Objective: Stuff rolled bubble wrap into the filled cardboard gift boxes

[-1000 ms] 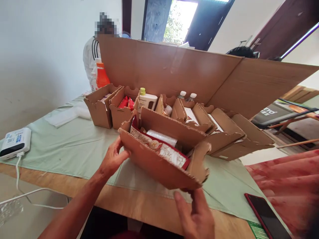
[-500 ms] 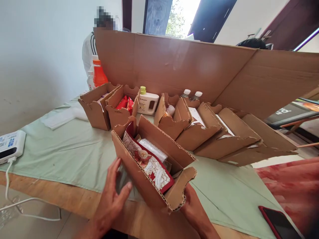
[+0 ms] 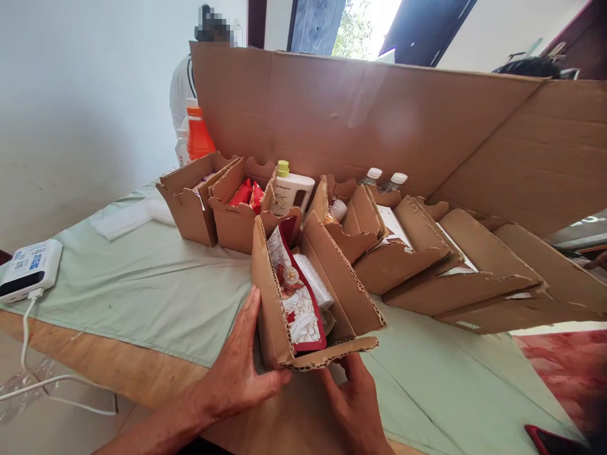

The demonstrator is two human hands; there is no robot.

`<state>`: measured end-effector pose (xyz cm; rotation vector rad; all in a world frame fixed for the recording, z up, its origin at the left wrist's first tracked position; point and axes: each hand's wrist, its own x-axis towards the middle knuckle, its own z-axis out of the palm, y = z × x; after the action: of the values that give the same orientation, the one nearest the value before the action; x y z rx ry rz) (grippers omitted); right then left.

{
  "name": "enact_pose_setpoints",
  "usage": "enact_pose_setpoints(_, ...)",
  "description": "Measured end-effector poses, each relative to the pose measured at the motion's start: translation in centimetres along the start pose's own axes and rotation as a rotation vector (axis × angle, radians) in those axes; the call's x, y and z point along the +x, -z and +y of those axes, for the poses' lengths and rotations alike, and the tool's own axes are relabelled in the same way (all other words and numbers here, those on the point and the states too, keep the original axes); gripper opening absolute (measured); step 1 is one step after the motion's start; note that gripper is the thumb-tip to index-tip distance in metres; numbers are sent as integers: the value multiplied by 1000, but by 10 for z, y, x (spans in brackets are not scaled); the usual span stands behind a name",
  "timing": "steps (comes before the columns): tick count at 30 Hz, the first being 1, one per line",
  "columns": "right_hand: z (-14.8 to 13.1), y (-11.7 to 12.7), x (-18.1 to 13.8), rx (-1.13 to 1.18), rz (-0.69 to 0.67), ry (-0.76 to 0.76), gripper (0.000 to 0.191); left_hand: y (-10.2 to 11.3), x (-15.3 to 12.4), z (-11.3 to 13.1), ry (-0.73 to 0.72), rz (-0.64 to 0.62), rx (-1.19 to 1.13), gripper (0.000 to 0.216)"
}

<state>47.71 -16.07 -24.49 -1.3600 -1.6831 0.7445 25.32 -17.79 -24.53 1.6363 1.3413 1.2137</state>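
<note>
A narrow open cardboard box [image 3: 271, 316] stands near the front of the table. Inside it lie a red-and-white patterned pouch [image 3: 303, 322] and a bubble-wrapped item [image 3: 313, 281]. My left hand [image 3: 241, 366] lies along the box's left wall, its thumb bent round the near corner. Under the near end, my right hand [image 3: 353, 395] grips the box from the front, with some of its fingertips hidden behind the cardboard.
Behind stand more cardboard boxes [image 3: 192, 218], a white jug with a green cap [image 3: 294, 191], an orange bottle [image 3: 199, 136] and a tall cardboard panel [image 3: 322, 114]. A white cabled device [image 3: 31, 268] lies left, a phone [image 3: 552, 440] right. Someone [image 3: 180, 88] is beyond the panel.
The near end of the box has swung left, and the box now points more straight away from me. My left hand has come onto its wall and corner. The view has shifted slightly.
</note>
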Motion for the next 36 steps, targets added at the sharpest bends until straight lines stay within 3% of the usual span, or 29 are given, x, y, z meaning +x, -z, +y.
enact_pose_setpoints(8, -12, -8, 16, 16, -44, -1, 21, 12, 22, 5, -126, 4, 140, 111)
enact_pose_setpoints(14, -14, -22, 35, -43, -16, 101, 17, 33, 49, -5, -89, -20, 133, 106)
enact_pose_setpoints(20, -8, -26, 59, -51, -21, 154, 19, 37, 65, -21, -48, 6, 64, 92)
enact_pose_setpoints(24, -3, -31, 87, -127, 2, 156, 18, 46, 98, -21, 29, 34, 125, 69)
enact_pose_setpoints(29, 20, -48, 97, -173, -5, 208, 19, 53, 149, -24, 224, 188, 351, 20)
enact_pose_setpoints(31, 29, -52, 94, -191, -14, 234, 20, 46, 158, -29, 254, 222, 322, 23)
enact_pose_setpoints(36, 40, -55, 89, -232, -32, 266, 21, 12, 150, -45, 280, 247, 127, 64)
